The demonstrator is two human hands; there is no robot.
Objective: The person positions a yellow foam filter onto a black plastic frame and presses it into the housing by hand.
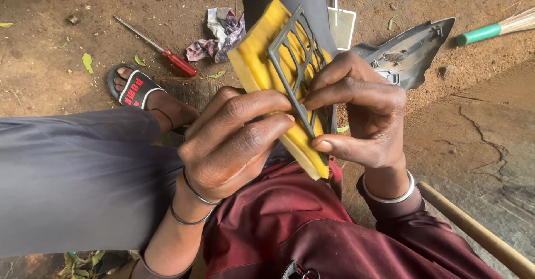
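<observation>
A yellow foam filter pad (257,61) and the dark plastic grille (298,56) laid against it are held above the lap. The left hand (231,142) is clenched on the pad's lower edge; the right hand (365,114) is closed in a pinching grip on the grille. A red-handled screwdriver (161,49) is seen on the dirt floor (50,34).

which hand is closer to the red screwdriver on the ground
Left. The left hand grips the yellow foam's near edge, just right of and below the red screwdriver. The right hand is farther right, on the dark grille.
</observation>
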